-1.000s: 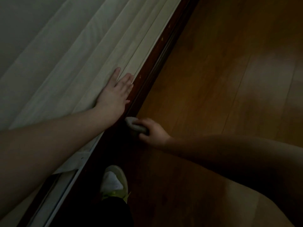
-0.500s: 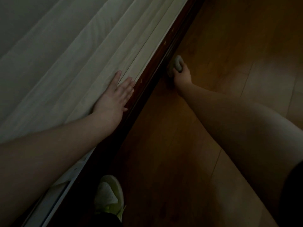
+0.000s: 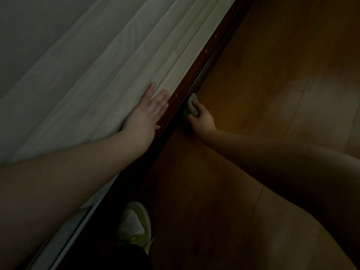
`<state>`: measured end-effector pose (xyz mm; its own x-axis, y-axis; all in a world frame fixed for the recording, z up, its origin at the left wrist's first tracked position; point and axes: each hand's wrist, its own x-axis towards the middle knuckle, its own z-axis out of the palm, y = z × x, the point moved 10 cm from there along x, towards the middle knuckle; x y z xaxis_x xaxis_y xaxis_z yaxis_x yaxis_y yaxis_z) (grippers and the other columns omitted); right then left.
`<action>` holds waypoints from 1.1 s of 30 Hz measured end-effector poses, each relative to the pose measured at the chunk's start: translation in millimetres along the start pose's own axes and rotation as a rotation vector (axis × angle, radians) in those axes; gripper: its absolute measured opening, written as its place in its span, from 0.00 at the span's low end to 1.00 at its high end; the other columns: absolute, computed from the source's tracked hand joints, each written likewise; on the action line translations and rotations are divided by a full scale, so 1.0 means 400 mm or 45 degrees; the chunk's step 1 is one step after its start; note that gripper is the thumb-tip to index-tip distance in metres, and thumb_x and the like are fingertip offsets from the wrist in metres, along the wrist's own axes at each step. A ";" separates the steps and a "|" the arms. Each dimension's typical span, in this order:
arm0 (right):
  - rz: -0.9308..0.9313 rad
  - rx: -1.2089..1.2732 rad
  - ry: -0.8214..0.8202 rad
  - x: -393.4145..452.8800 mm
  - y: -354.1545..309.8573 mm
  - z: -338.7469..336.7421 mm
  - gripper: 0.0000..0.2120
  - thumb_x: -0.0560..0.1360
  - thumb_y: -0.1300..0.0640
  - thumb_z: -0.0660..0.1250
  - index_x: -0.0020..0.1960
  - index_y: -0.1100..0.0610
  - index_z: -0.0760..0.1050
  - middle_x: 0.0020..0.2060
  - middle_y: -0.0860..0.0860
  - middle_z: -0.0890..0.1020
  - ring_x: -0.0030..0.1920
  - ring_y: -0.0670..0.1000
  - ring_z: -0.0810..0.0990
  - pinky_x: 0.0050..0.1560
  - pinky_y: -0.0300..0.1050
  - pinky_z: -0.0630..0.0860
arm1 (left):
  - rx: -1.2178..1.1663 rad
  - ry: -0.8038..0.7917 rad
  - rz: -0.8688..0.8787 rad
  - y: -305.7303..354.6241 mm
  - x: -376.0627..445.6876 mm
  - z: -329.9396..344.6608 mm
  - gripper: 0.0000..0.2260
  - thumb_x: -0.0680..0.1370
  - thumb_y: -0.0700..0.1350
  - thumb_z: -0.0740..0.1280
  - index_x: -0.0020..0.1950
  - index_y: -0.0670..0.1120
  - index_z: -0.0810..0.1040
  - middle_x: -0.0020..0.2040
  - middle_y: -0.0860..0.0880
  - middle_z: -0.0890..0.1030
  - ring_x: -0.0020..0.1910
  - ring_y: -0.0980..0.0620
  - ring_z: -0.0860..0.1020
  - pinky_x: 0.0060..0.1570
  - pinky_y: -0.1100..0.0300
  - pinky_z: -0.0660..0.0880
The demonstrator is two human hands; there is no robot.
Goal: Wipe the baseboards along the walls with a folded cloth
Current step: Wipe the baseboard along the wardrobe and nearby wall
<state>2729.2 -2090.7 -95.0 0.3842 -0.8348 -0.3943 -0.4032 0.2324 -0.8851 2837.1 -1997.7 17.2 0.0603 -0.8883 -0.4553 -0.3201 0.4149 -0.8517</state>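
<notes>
Cloth (image 3: 191,106) sits gripped in the right hand (image 3: 202,118) against the dark baseboard (image 3: 196,75); left hand (image 3: 145,117) lies flat, fingers straight, on the pale curtain (image 3: 97,78).

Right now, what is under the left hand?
The left hand lies flat on the pale curtain, pressing it back from the dark baseboard. Whatever is behind the curtain there is covered and cannot be seen.

A dim room in a home. Pale pleated curtains (image 3: 93,78) fill the upper left of the frame, a dark wooden baseboard (image 3: 196,75) runs diagonally through the middle, and a polished wood plank floor (image 3: 282,75) covers the right.
</notes>
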 end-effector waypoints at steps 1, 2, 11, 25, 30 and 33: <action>0.003 -0.009 -0.012 -0.038 0.009 0.028 0.29 0.78 0.60 0.65 0.77 0.48 0.61 0.73 0.53 0.68 0.65 0.52 0.74 0.56 0.38 0.74 | -0.003 0.004 -0.009 0.000 0.001 0.000 0.34 0.83 0.60 0.41 0.77 0.37 0.32 0.77 0.35 0.32 0.76 0.36 0.32 0.66 0.28 0.32; 0.013 -0.012 -0.030 -0.076 0.020 0.057 0.29 0.78 0.60 0.66 0.77 0.48 0.62 0.74 0.52 0.68 0.68 0.53 0.72 0.61 0.39 0.72 | -0.007 0.009 -0.020 -0.001 0.003 0.003 0.34 0.83 0.60 0.41 0.77 0.37 0.33 0.77 0.35 0.32 0.76 0.36 0.32 0.66 0.27 0.32; 0.134 -0.107 -0.578 -0.337 0.104 0.275 0.28 0.79 0.59 0.63 0.76 0.44 0.62 0.74 0.52 0.66 0.66 0.55 0.74 0.63 0.43 0.74 | -0.005 0.029 -0.049 -0.001 0.011 0.013 0.33 0.83 0.59 0.41 0.76 0.37 0.33 0.76 0.34 0.30 0.76 0.35 0.31 0.60 0.24 0.27; -0.238 -0.706 0.056 -0.227 0.143 -0.545 0.27 0.82 0.57 0.62 0.79 0.51 0.57 0.79 0.50 0.55 0.77 0.55 0.57 0.76 0.51 0.57 | -0.249 -0.241 0.033 -0.043 -0.002 -0.029 0.33 0.82 0.63 0.40 0.80 0.44 0.37 0.80 0.42 0.36 0.79 0.44 0.36 0.70 0.35 0.30; -0.100 -0.663 0.267 -0.358 0.364 -0.701 0.28 0.83 0.51 0.59 0.80 0.49 0.53 0.80 0.47 0.50 0.78 0.51 0.52 0.73 0.42 0.50 | -0.446 -0.203 0.074 -0.061 0.035 -0.134 0.32 0.82 0.63 0.40 0.80 0.48 0.38 0.81 0.45 0.42 0.80 0.48 0.41 0.73 0.39 0.35; -0.182 -0.670 0.321 -0.371 0.398 -0.699 0.31 0.81 0.49 0.62 0.80 0.50 0.53 0.80 0.49 0.54 0.78 0.52 0.56 0.74 0.45 0.57 | -0.502 -0.115 0.095 -0.069 0.069 -0.186 0.32 0.81 0.64 0.39 0.80 0.51 0.37 0.81 0.47 0.44 0.80 0.49 0.43 0.73 0.41 0.36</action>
<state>2375.8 -2069.3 -108.2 0.2822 -0.9471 -0.1525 -0.7437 -0.1156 -0.6584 2777.1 -2048.5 47.3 0.1007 -0.8304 -0.5479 -0.6634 0.3543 -0.6590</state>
